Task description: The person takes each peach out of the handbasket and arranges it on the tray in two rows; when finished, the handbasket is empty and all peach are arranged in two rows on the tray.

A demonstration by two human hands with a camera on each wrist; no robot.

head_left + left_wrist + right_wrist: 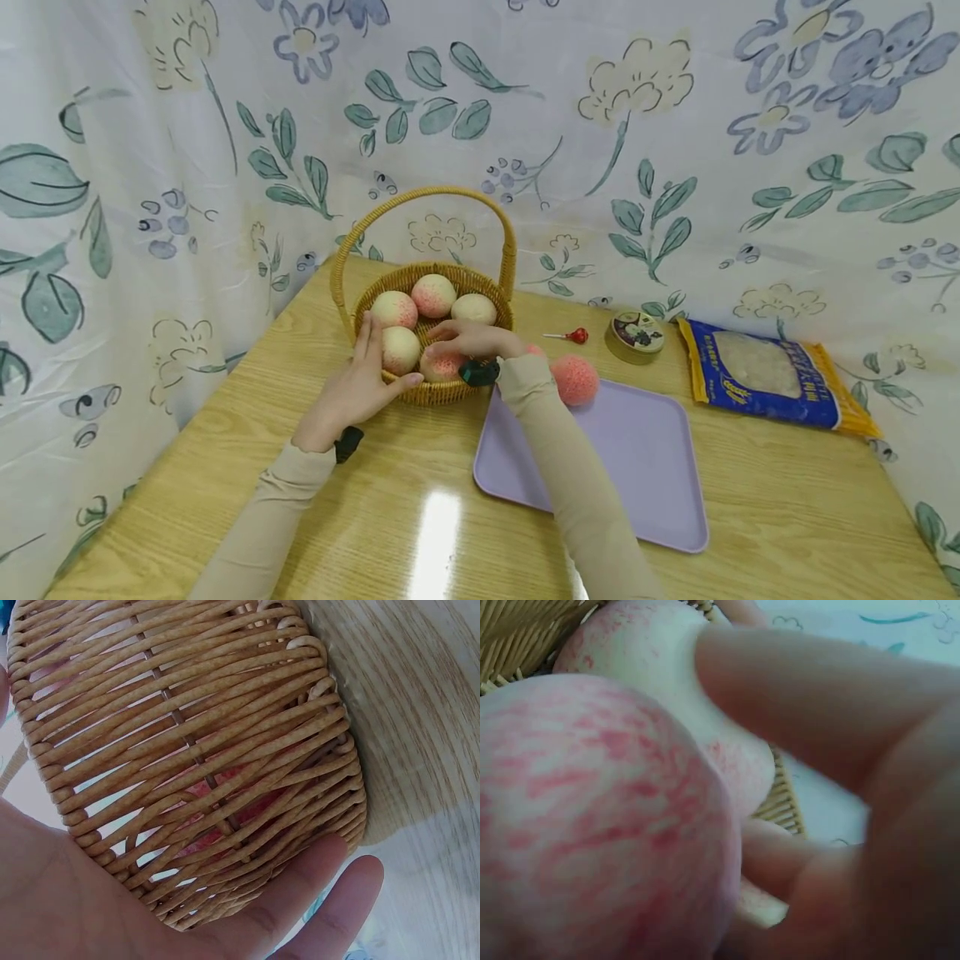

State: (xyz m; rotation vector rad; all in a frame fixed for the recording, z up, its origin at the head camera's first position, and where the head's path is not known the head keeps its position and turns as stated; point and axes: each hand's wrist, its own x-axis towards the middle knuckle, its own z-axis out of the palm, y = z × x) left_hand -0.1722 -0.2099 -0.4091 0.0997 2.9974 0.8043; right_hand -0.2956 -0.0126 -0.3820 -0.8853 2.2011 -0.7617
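Left hand spreads nearly straight fingers against the wicker basket, near left, apparently steadying it; right hand arches, half-curled, over the near pink-speckled peach inside; whether it grips, I can't tell.

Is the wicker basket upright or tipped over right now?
Upright: in the head view the basket stands on the table, its handle arching above it and peaches resting inside.
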